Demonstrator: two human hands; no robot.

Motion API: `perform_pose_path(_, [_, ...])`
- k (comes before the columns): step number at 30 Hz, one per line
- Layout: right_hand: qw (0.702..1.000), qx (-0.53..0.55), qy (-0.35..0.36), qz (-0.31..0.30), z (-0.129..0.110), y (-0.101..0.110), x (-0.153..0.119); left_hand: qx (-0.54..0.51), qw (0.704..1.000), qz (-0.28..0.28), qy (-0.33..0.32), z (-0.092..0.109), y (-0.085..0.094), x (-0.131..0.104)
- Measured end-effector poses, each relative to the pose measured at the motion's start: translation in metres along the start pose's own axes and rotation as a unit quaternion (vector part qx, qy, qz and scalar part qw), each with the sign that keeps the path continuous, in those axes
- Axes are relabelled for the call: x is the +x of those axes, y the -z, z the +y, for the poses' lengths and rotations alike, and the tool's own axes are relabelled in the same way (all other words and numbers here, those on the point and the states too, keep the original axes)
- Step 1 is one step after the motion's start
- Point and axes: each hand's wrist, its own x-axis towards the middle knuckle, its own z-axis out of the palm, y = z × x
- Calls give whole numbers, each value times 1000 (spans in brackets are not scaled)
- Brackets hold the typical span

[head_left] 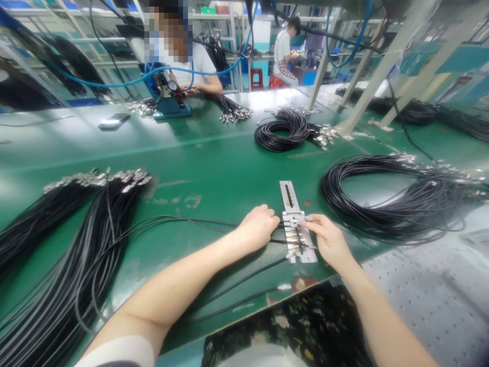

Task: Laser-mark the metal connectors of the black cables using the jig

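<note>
My left hand [259, 228] is closed around a black cable [206, 221] just left of a hinged metal fixture [305, 256]. The fixture's narrow slotted lid [289, 197] lies folded back, away from me. Silver cable ends sit across the fixture's slots. From the right, the fingers of my right hand [330, 239] pinch at a silver connector [293, 223] near the top of the fixture. Below, one more black cable reaches the fixture's lower edge, and another with a silver tip [284, 288] lies loose on the green table [214, 168].
Black cable bundles [87, 229] with metal ends lie at left. Coiled cables sit at right [344, 204] and farther back [282, 133]. A co-worker [202, 66] sits across the table behind a blue press [168, 99]. A phone [114, 121] lies at back left. Pale posts [376, 71] rise at right.
</note>
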Motion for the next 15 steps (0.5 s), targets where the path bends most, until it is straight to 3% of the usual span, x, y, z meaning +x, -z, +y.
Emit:
perform_pose_path(10, [994,-95,54,14,-3,-6,-3,-25,1000,3,-14,2,0,-2])
perform_pose_path(15, [994,-93,50,9,-7,-4,0,-24,998,-38,-43,0,0,-4])
